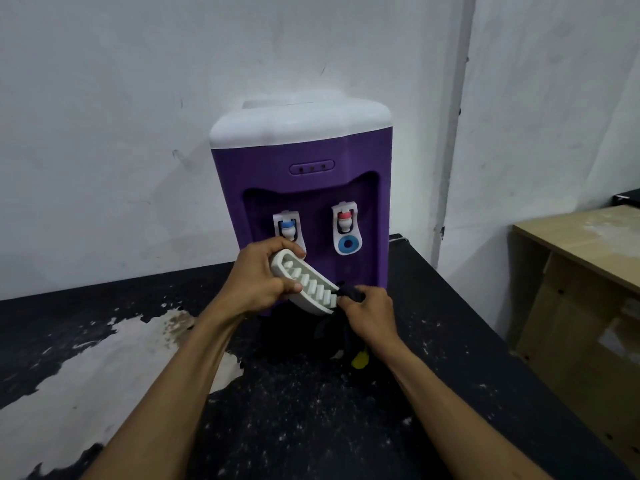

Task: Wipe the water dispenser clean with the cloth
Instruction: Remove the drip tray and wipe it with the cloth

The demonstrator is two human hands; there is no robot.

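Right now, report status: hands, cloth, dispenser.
Left hand grips white drip tray, held tilted before the dispenser. Right hand pinches dark cloth against the tray's right end. Dispenser upright on black table; only the tray in front.

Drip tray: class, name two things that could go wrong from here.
1. The left hand grips the tilted drip tray by one end; wiping pressure from the right hand could twist it loose.
2. The dark cloth hangs down toward the flaking table and might pick up grit.
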